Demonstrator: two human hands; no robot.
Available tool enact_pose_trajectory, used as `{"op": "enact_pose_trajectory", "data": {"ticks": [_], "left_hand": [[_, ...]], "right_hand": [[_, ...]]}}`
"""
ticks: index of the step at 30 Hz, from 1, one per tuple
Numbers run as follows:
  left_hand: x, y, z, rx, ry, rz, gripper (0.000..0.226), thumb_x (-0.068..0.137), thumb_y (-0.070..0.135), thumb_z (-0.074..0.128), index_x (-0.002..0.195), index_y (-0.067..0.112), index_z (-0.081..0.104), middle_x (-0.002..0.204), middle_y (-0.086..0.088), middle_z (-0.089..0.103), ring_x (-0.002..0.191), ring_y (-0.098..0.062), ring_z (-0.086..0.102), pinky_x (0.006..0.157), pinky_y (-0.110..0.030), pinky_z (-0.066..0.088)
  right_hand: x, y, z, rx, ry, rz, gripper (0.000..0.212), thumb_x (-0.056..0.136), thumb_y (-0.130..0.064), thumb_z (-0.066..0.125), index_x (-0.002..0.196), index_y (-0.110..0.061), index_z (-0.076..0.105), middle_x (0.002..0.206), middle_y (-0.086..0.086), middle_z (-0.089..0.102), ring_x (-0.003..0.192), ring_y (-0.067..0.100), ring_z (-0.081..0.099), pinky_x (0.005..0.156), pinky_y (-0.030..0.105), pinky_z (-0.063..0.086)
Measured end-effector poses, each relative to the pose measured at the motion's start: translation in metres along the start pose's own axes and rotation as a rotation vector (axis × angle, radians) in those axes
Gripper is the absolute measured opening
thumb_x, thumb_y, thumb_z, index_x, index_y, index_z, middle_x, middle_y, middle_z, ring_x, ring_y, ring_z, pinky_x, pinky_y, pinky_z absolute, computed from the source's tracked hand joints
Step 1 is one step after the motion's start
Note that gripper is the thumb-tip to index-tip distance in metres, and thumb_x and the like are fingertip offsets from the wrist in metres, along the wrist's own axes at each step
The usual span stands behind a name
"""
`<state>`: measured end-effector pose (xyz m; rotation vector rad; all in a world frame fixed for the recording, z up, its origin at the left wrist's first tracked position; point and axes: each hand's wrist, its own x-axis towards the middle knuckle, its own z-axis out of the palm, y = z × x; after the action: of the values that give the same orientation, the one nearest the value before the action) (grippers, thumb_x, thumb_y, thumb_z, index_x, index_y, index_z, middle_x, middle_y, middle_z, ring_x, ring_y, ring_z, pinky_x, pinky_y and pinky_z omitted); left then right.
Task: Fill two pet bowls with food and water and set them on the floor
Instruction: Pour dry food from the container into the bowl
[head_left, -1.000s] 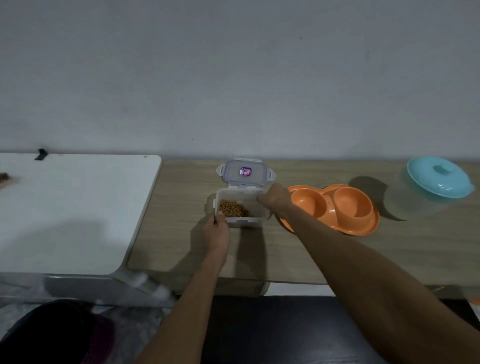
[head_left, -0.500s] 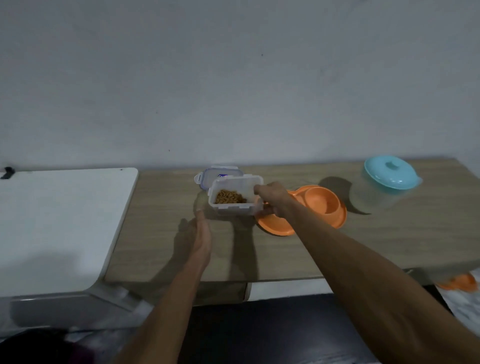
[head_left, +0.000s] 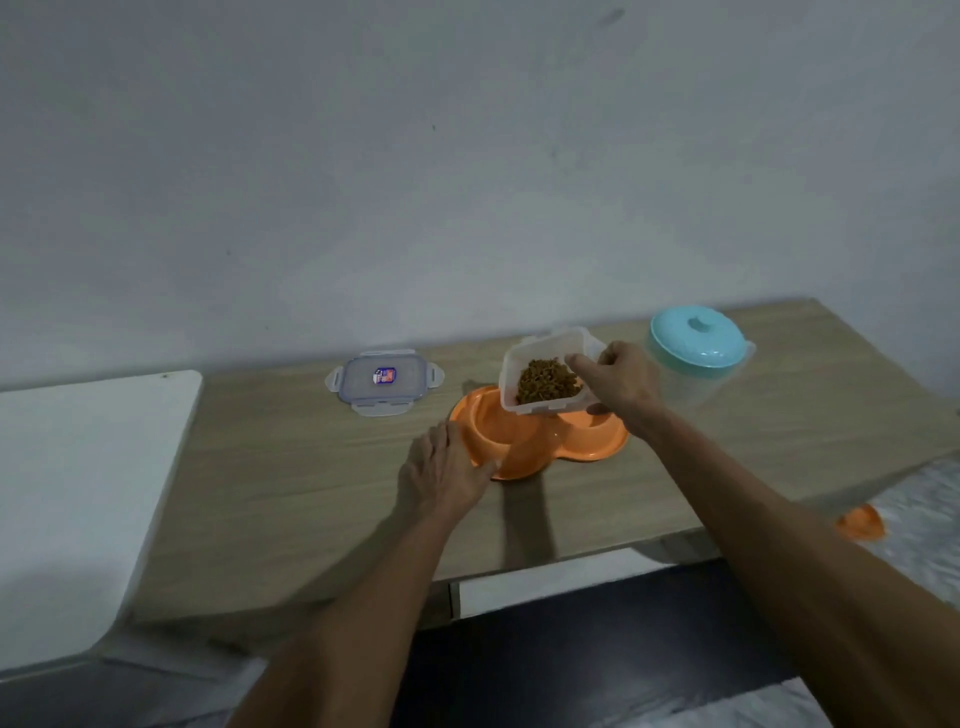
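Observation:
An orange double pet bowl (head_left: 519, 447) lies on the wooden table (head_left: 291, 467); the visible parts of both hollows look bare. My right hand (head_left: 621, 382) grips a clear plastic food container (head_left: 550, 371) with brown kibble inside, tilted toward me above the bowl. My left hand (head_left: 447, 470) rests on the table with its fingers against the bowl's left rim. The container's clear lid (head_left: 384, 382) lies flat on the table to the left. A translucent water jug with a teal lid (head_left: 696, 345) stands to the right.
A white table (head_left: 78, 467) adjoins the wooden one on the left. A grey wall runs behind both. An orange object (head_left: 860, 522) lies on the floor at the right, below the table edge.
My right hand has carried the food container from beside its lid to above the orange bowl and tilted it. My left hand has let go of the container and moved to the bowl's rim.

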<state>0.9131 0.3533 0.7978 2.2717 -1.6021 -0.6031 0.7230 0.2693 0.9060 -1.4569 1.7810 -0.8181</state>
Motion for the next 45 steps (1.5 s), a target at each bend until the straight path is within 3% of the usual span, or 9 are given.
{"op": "enact_pose_trajectory", "data": {"ticks": [4, 8, 12, 22, 27, 37, 40, 42, 45], "left_hand": [[0.004, -0.004, 0.016, 0.058, -0.042, -0.033, 0.075, 0.082, 0.062, 0.059, 0.14, 0.02, 0.036, 0.149, -0.002, 0.036, 0.138, -0.029, 0.03, 0.106, -0.055, 0.033], [0.006, -0.003, 0.023, 0.065, -0.048, -0.059, 0.073, 0.085, 0.058, 0.058, 0.143, 0.019, 0.036, 0.153, -0.002, 0.032, 0.144, -0.031, 0.022, 0.11, -0.059, 0.027], [0.005, -0.003, 0.022, 0.068, -0.03, -0.052, 0.076, 0.084, 0.056, 0.061, 0.144, 0.021, 0.033, 0.154, -0.002, 0.028, 0.143, -0.03, 0.022, 0.109, -0.059, 0.028], [0.008, -0.001, 0.02, 0.054, -0.046, -0.058, 0.081, 0.083, 0.052, 0.065, 0.15, 0.023, 0.029, 0.157, 0.003, 0.019, 0.145, -0.029, 0.015, 0.111, -0.058, 0.023], [0.009, -0.001, 0.021, 0.04, -0.051, -0.06, 0.08, 0.083, 0.049, 0.066, 0.149, 0.022, 0.03, 0.157, 0.002, 0.019, 0.144, -0.03, 0.015, 0.111, -0.06, 0.023], [0.01, -0.001, 0.025, 0.046, -0.061, -0.079, 0.075, 0.084, 0.05, 0.065, 0.147, 0.022, 0.034, 0.159, 0.002, 0.018, 0.147, -0.032, 0.011, 0.111, -0.061, 0.02], [0.011, -0.001, 0.025, 0.034, -0.067, -0.084, 0.079, 0.083, 0.053, 0.064, 0.149, 0.024, 0.03, 0.16, 0.002, 0.017, 0.148, -0.033, 0.01, 0.111, -0.062, 0.02], [0.011, -0.001, 0.025, 0.044, -0.072, -0.08, 0.08, 0.083, 0.056, 0.062, 0.149, 0.024, 0.03, 0.161, 0.002, 0.015, 0.148, -0.033, 0.009, 0.111, -0.062, 0.02], [0.009, -0.001, 0.025, 0.061, -0.064, -0.079, 0.08, 0.083, 0.058, 0.062, 0.148, 0.024, 0.03, 0.161, 0.002, 0.016, 0.148, -0.033, 0.011, 0.11, -0.062, 0.023]], "right_hand": [[0.0, 0.009, 0.003, -0.122, 0.101, -0.141, 0.042, 0.073, -0.05, 0.07, 0.068, -0.015, 0.047, 0.071, 0.011, 0.062, 0.063, 0.032, 0.067, 0.056, 0.048, 0.056], [-0.004, 0.007, 0.009, -0.198, 0.12, -0.243, 0.041, 0.074, -0.048, 0.07, 0.069, -0.019, 0.041, 0.084, 0.008, 0.055, 0.076, 0.026, 0.054, 0.061, 0.035, 0.037], [-0.013, 0.003, 0.017, -0.271, 0.121, -0.317, 0.038, 0.079, -0.041, 0.072, 0.079, -0.013, 0.046, 0.092, 0.008, 0.049, 0.077, 0.025, 0.047, 0.067, 0.037, 0.04], [-0.023, 0.003, 0.032, -0.489, 0.089, -0.511, 0.043, 0.079, -0.042, 0.073, 0.089, -0.007, 0.051, 0.098, 0.011, 0.049, 0.082, 0.03, 0.051, 0.06, 0.037, 0.04], [-0.027, 0.004, 0.033, -0.516, 0.092, -0.571, 0.043, 0.081, -0.042, 0.072, 0.092, -0.006, 0.051, 0.099, 0.01, 0.048, 0.079, 0.021, 0.04, 0.06, 0.032, 0.033], [-0.02, 0.01, 0.031, -0.388, 0.147, -0.479, 0.038, 0.082, -0.038, 0.071, 0.087, -0.01, 0.047, 0.091, 0.004, 0.044, 0.076, 0.02, 0.042, 0.063, 0.031, 0.031], [-0.01, 0.014, 0.024, -0.249, 0.17, -0.329, 0.034, 0.082, -0.039, 0.067, 0.084, -0.013, 0.045, 0.085, 0.002, 0.05, 0.075, 0.021, 0.047, 0.063, 0.035, 0.037], [-0.003, 0.013, 0.017, -0.122, 0.171, -0.178, 0.033, 0.079, -0.042, 0.063, 0.085, -0.014, 0.046, 0.083, 0.003, 0.054, 0.072, 0.026, 0.06, 0.057, 0.041, 0.049], [0.012, 0.014, 0.008, 0.057, 0.131, 0.042, 0.032, 0.084, -0.033, 0.063, 0.097, -0.007, 0.051, 0.099, 0.011, 0.054, 0.068, 0.031, 0.067, 0.038, 0.029, 0.051]]}}
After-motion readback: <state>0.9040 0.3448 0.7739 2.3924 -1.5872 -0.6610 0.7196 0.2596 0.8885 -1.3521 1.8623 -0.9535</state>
